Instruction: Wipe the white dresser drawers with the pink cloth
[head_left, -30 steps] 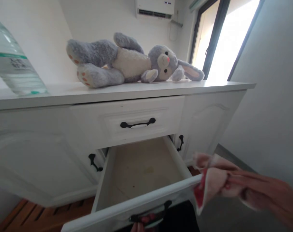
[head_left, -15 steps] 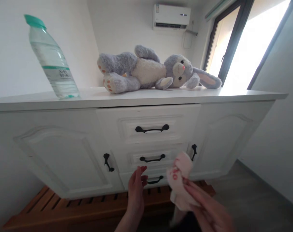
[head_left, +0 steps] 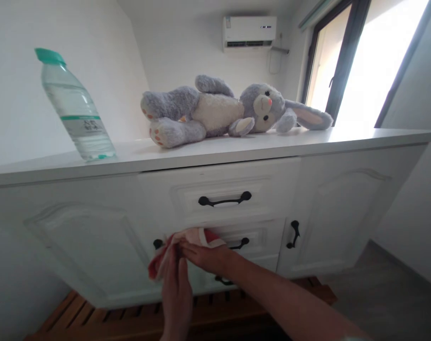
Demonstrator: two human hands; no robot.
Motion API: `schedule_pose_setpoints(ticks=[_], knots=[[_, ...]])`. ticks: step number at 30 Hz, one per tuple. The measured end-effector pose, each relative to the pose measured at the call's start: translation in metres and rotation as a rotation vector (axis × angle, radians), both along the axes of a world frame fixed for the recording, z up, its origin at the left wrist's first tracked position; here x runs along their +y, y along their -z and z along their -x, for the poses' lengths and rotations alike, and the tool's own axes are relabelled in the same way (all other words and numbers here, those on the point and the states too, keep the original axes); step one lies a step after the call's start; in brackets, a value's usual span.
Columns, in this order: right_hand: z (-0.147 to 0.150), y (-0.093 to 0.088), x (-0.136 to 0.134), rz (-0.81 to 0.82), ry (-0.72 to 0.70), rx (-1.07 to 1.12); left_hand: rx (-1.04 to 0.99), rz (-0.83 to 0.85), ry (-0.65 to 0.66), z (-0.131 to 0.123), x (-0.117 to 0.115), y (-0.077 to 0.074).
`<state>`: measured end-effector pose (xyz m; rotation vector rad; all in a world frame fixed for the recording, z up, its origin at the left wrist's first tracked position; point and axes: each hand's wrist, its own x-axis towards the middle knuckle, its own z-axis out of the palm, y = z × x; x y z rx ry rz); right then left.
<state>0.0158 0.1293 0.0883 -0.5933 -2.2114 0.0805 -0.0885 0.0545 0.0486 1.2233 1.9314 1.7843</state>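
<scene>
White-walled room, bright window (head_left: 364, 61) at right, wall air conditioner (head_left: 249, 32) high up. Long white wooden sideboard (head_left: 94, 237) ahead, overhanging top edge at chest level; open grey floor (head_left: 379, 284) to the right, slatted brown wooden base (head_left: 105, 317) below. Three centre drawers (head_left: 229, 199) all closed, contents unseen; black handles. On top: clear plastic water bottle with green cap (head_left: 75, 106), partly full, upright near left end; grey-and-cream plush rabbit (head_left: 215, 109) lying on its side, well apart from bottle. Small pink-and-red cloth (head_left: 187, 241) held before middle drawer front. Left hand (head_left: 175, 284) fingers curled, pinching cloth's lower left. Right hand (head_left: 204, 255) closed on cloth's upper edge.
</scene>
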Motion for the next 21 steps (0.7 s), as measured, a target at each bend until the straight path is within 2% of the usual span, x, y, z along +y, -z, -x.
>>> schedule_pose_setpoints(ticks=[2,5,8,10,11,13,17,19,21], knots=[[-0.044,0.011,0.011,-0.025,-0.024,-0.082,0.066,0.019,0.069,-0.036,0.017,0.003],[-0.132,0.021,0.023,-0.087,-0.022,-0.168,0.063,0.075,0.241,-0.107,0.038,0.003],[-0.204,0.022,0.030,-0.097,0.080,-0.056,0.048,0.135,0.469,-0.170,0.051,-0.002],[-0.229,0.027,0.031,-0.087,0.155,0.061,0.068,0.109,0.554,-0.193,0.056,0.000],[-0.233,0.032,0.029,-0.071,0.176,0.100,0.074,0.092,0.578,-0.198,0.058,0.006],[-0.232,0.048,0.022,0.012,0.178,0.116,0.053,0.091,0.605,-0.199,0.059,0.029],[-0.209,0.090,0.004,0.261,0.156,0.069,-0.016,0.184,0.658,-0.180,0.058,0.094],[-0.194,0.105,-0.001,0.269,0.143,0.088,-0.053,0.185,0.682,-0.165,0.055,0.119],[-0.172,0.112,-0.002,0.220,0.126,0.079,-0.087,0.177,0.636,-0.146,0.051,0.133]])
